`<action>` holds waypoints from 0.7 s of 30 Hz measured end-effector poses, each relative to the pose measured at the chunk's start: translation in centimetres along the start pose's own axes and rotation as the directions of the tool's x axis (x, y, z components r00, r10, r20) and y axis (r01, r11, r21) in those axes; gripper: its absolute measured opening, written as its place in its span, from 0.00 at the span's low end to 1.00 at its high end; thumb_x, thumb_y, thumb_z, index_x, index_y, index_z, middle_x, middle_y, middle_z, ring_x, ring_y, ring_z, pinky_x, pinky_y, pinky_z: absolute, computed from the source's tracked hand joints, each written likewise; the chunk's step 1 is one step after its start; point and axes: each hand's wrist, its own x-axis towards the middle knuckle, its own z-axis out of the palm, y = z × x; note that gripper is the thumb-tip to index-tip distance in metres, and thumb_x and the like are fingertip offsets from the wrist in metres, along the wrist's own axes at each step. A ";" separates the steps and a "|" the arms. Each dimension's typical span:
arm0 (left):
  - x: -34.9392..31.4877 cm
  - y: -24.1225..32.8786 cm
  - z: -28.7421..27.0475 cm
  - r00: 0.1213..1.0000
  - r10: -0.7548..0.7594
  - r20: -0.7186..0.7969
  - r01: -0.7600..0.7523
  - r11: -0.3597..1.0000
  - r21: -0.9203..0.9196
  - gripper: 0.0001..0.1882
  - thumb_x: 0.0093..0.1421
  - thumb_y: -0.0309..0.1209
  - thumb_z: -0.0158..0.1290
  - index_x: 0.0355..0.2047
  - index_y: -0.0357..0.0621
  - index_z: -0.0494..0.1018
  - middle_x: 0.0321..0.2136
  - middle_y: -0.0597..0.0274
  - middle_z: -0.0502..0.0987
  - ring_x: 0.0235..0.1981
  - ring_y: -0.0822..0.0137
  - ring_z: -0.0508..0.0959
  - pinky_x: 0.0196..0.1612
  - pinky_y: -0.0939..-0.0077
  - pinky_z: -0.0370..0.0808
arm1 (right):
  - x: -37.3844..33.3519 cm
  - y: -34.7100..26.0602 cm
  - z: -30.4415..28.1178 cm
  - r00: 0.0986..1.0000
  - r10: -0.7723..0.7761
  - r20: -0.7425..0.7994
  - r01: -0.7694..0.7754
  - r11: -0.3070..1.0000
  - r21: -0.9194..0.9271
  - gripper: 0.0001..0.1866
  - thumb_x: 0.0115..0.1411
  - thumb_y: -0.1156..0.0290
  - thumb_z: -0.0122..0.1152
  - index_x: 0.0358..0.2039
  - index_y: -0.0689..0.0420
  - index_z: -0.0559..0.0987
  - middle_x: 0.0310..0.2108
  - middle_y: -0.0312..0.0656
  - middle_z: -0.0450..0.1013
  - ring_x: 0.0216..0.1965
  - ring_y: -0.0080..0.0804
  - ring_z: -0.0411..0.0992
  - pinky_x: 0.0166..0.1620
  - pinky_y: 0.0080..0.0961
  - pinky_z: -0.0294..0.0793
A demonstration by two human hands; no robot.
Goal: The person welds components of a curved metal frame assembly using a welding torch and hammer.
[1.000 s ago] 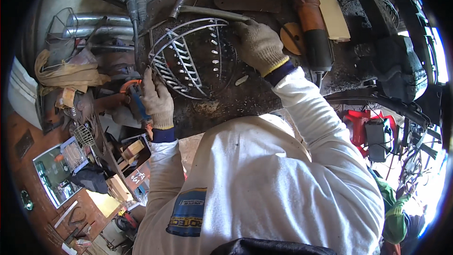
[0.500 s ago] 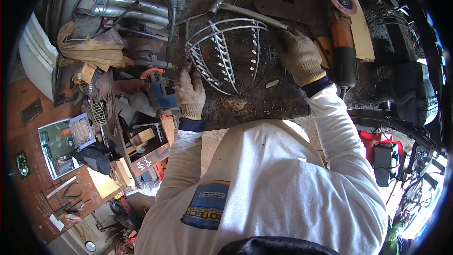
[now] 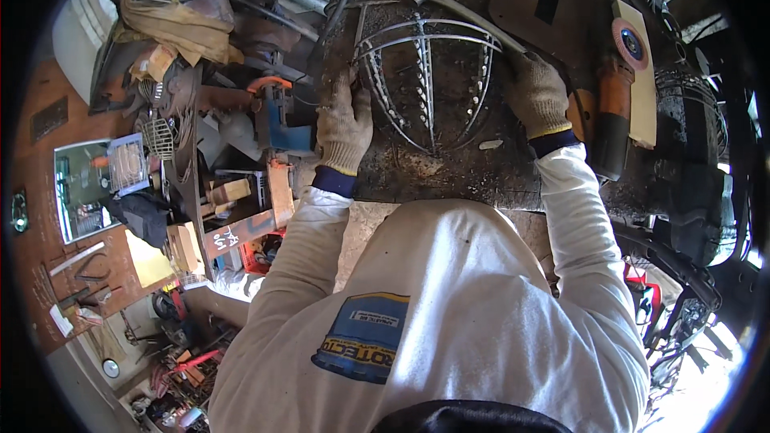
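Note:
A domed metal wire frame (image 3: 425, 80) with studded ribs lies on the dark, scorched workbench (image 3: 449, 172). My left hand (image 3: 343, 122), in a worn knit glove, rests on the frame's left rim and holds it down. In its own glove, my right hand (image 3: 536, 95) grips the handle of a hammer (image 3: 457, 8), whose head sits at the frame's far top edge. My white sleeves and jacket fill the lower middle of the view.
An orange angle grinder (image 3: 613, 108) with a red disc lies right of my right hand beside a pale board. A blue and orange power tool (image 3: 277, 116), metal tubes, rags and scrap crowd the left. A flat metal plate (image 3: 537, 4) lies at the far side.
The view has shifted so the bench and frame sit further right and higher. My left hand moved from the frame's lower left up onto its left rim. The right hand keeps the hammer.

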 end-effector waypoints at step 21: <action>0.1 -1.2 1.8 0.988 0.108 -0.106 -0.085 0.976 0.202 0.24 0.63 0.31 0.56 0.61 0.45 0.73 0.57 0.35 0.73 0.57 0.36 0.75 0.57 0.49 0.76 | 15.0 0.0 0.4 0.934 -0.247 0.260 0.290 0.946 -0.143 0.21 0.66 0.52 0.55 0.51 0.51 0.83 0.47 0.52 0.81 0.52 0.54 0.77 0.56 0.45 0.75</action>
